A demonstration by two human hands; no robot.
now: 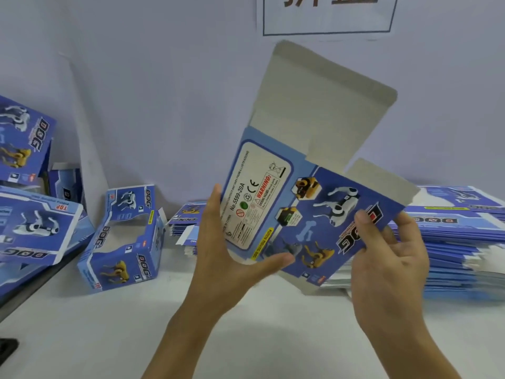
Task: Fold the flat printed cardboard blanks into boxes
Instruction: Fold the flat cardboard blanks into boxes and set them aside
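I hold one blue printed cardboard blank [308,203] up above the white table, tilted, with its grey inner flaps [322,105] pointing up toward the wall. My left hand [226,258] grips its left edge, thumb across the lower front and fingers behind. My right hand [390,255] pinches its right edge, thumb on the printed face by the DOG lettering. The blank shows robot dogs and a white warning label.
A tall stack of flat blanks [461,242] lies at the right, a smaller stack [185,225] behind my left hand. A folded box [123,239] with a window stands at centre left. More folded boxes [30,209] pile up at the far left. A paper sign [328,15] hangs on the wall.
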